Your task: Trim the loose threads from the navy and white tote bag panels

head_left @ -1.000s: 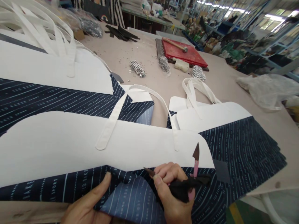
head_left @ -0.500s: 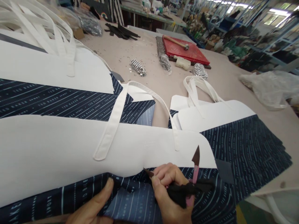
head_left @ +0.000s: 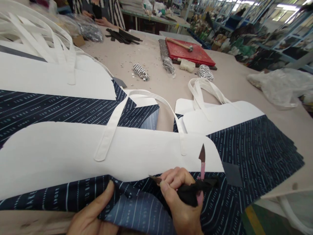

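Note:
A panel with a white top part [head_left: 73, 147] and navy printed fabric [head_left: 80, 194] below it lies before me, with a white strap handle [head_left: 110, 137] attached. My left hand [head_left: 94, 209] grips the folded fabric edge, thumb on top and fingers underneath. My right hand [head_left: 179, 195] is closed around thread snips [head_left: 202, 169] with pink handles wrapped in black cloth. One dark blade points up beyond the knuckles. A second pointed dark tip [head_left: 154, 179] shows between thumb and fingers at the seam; whether it belongs to the same snips I cannot tell. The fabric's lighter blue reverse shows between my hands.
Similar panels with straps are piled at left [head_left: 56, 73] and right [head_left: 251, 147]. Farther back lie a hammer [head_left: 179, 44] on a red board [head_left: 205, 57], metal-piece bundles [head_left: 141, 72] and black strips [head_left: 123, 36]. Another person's hands [head_left: 104, 22] show at the top left.
The view has shifted slightly, and more of the table edge shows at bottom left. The other person's hands have come into view. Both my hands keep their grips at nearly the same spot.

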{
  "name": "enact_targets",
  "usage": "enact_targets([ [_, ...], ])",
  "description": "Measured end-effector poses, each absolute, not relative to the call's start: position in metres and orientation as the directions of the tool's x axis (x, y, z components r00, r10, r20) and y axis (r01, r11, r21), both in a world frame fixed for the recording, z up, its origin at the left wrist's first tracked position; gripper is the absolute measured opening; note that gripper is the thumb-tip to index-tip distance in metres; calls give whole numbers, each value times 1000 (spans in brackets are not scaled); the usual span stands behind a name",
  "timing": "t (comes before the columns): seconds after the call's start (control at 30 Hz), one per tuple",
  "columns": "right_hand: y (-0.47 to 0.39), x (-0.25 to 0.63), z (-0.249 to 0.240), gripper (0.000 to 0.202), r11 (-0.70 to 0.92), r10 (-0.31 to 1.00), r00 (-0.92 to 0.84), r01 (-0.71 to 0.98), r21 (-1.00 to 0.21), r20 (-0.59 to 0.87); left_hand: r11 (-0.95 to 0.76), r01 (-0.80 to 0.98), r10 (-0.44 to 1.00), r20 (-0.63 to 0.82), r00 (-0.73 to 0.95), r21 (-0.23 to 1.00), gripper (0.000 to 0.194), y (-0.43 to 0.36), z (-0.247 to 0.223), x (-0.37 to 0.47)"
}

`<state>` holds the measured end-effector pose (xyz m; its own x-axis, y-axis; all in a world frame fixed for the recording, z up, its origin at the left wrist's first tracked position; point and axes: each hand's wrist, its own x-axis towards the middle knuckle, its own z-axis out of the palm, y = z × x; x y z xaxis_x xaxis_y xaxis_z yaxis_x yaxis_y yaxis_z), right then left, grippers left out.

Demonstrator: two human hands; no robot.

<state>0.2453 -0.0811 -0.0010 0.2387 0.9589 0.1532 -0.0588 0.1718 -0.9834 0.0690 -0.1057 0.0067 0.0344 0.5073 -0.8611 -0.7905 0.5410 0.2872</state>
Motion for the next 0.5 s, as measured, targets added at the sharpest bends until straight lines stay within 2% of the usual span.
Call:
enact_targets([
  [0.07,-81,247,0,28,163,963,227,-69,-984,143,520,-839,453,-884,114,159,70,-102,12,73],
  [0.13,-80,247,2,28,150,958,258,-72,-986,127,468,-878,433,-892,130,99,59,-98,14,76],
  [0.27,-80,244,3,30,153,949,288,-77,-985,124,313,-944,469,-882,55,107,51,-96,8,77],
  [0.4,-80,243,3,28,167,953,268,-77,-983,140,328,-935,503,-863,53,133,62,-102,-3,70],
  [0.5,-80,242,4,29,176,949,276,-68,-982,151,408,-896,528,-846,76,174,72,-106,-6,68],
])
